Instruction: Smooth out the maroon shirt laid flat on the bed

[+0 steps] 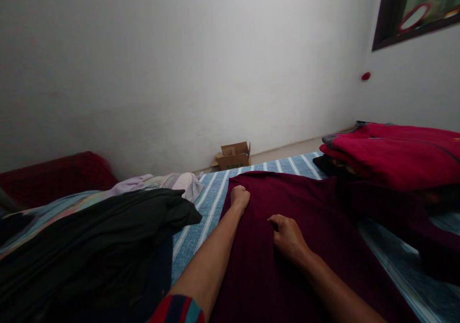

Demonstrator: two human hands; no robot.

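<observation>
On maroon garment (323,227) | left hand (239,197), right hand (287,236) fingertips hidden in folds

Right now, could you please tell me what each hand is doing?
Left hand: closed, gripping the far edge of the maroon garment.
Right hand: closed, pinching the same garment nearer its middle.

Dim room, soft even light on wall, dark murky foreground, blurred, stretched edges
</observation>
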